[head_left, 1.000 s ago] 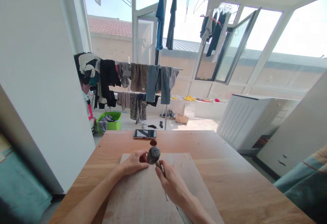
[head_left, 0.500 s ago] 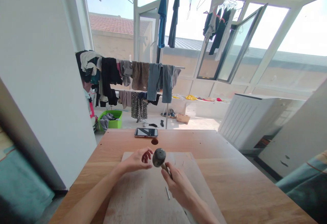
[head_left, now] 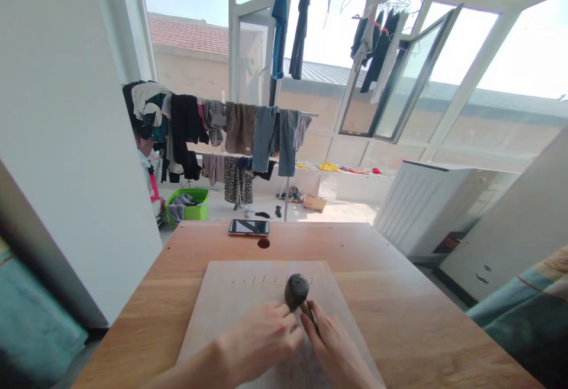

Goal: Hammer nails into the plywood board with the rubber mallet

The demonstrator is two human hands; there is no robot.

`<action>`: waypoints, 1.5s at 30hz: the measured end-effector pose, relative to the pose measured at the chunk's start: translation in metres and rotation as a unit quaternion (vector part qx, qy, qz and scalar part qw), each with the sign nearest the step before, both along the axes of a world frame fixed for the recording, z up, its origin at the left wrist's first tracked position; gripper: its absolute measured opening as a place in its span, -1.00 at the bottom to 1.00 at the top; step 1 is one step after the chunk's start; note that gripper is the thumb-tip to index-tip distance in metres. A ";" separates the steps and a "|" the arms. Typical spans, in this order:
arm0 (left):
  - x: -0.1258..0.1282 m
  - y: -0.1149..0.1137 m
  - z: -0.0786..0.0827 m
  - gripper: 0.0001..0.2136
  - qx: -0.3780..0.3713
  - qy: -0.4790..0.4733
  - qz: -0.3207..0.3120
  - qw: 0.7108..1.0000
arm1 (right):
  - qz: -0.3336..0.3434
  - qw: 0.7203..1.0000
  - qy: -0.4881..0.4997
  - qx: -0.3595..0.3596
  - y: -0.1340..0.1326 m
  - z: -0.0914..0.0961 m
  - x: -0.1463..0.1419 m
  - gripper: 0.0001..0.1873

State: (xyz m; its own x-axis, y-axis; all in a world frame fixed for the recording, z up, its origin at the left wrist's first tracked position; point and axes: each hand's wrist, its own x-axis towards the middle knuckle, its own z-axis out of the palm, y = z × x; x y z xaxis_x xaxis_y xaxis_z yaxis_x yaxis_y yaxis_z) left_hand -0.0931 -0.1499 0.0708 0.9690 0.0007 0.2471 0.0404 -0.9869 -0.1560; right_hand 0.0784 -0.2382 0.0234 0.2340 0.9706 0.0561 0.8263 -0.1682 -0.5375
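My right hand (head_left: 332, 341) grips the short handle of a mallet (head_left: 296, 292) with a dark, rounded head, held over a pale wooden board (head_left: 222, 303). Just left of the mallet, my left hand (head_left: 268, 333) is low over the board with its fingers curled in. Whatever those fingers hold, if anything, is hidden. Several thin nails (head_left: 265, 279) stand in a row near the board's far edge, some behind the mallet head. No metal rod shows on the board now; the hands cover that area.
The board lies on a wooden table (head_left: 399, 312). A phone (head_left: 249, 227) rests near the table's far edge, beside a round hole (head_left: 263, 243). Beyond stand a drying rack with clothes (head_left: 239, 131), a green basket (head_left: 195, 212) and a white ribbed unit (head_left: 410, 208).
My left hand has moved right and nearer to me, and its fingers have curled in. The mallet has shifted right and slightly nearer. The small metal rod is no longer visible.
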 end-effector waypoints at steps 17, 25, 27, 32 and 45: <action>-0.036 0.060 0.004 -0.82 -0.241 -0.048 0.098 0.964 | -0.013 0.999 0.040 0.006 -0.003 -0.001 0.004 -0.51; -0.066 0.105 -0.045 -0.86 -0.413 -0.208 0.278 0.842 | -0.028 0.999 0.014 0.001 -0.001 -0.027 0.015 -0.46; -0.066 0.104 -0.046 -0.87 -0.389 -0.217 0.278 0.851 | -0.028 0.999 0.012 0.012 -0.001 -0.028 0.017 -0.45; -0.066 0.103 -0.043 -0.91 -0.368 -0.213 0.262 0.866 | -0.025 0.999 0.023 0.036 -0.002 -0.025 0.017 -0.43; -0.066 0.102 -0.046 -0.94 -0.345 -0.214 0.261 0.876 | -0.013 0.999 0.043 0.023 -0.001 -0.017 0.013 -0.51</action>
